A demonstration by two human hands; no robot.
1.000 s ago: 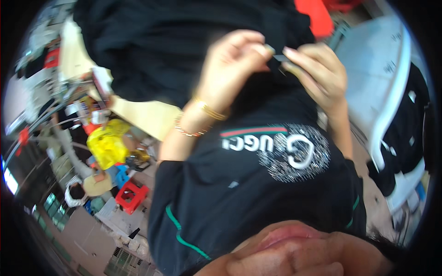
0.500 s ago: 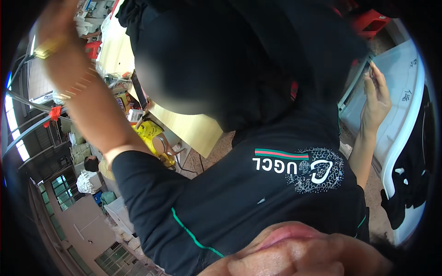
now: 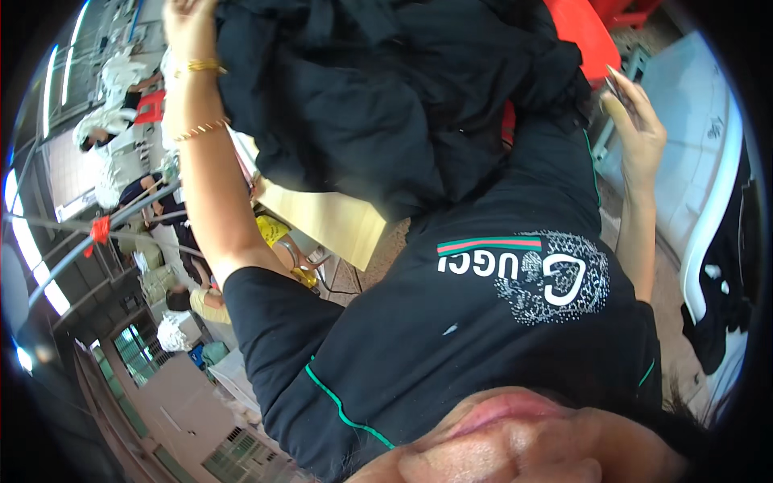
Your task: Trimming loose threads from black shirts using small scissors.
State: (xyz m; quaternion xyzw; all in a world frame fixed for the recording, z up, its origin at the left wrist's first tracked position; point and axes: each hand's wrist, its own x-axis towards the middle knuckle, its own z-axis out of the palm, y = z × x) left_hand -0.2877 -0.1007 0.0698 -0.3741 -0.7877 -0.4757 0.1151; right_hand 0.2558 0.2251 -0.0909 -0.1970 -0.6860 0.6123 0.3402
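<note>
A large heap of black cloth (image 3: 386, 105) lies bunched across my lap and fills the upper middle of the view. My left hand (image 3: 190, 18) is at its upper left edge, with the fingers curled against the cloth and partly cut off by the picture's top. Gold bangles circle that wrist. On the right, my right hand (image 3: 640, 133) is held apart from the heap, thumb and fingers closed on a small, slim, pointed tool (image 3: 613, 87). Its exact kind is too small to tell.
A red plastic stool (image 3: 588, 40) stands beyond the cloth. To the right is a pale blue-white tabletop (image 3: 684, 153) with a curved rim. A light wooden board (image 3: 330, 225) and a yellow bag (image 3: 272, 229) are at left. Other people work in the left background.
The black cloth, raised and blurred before, has come down and shows its folds. My left arm has swung inward to the right. My right hand has shifted slightly left.
</note>
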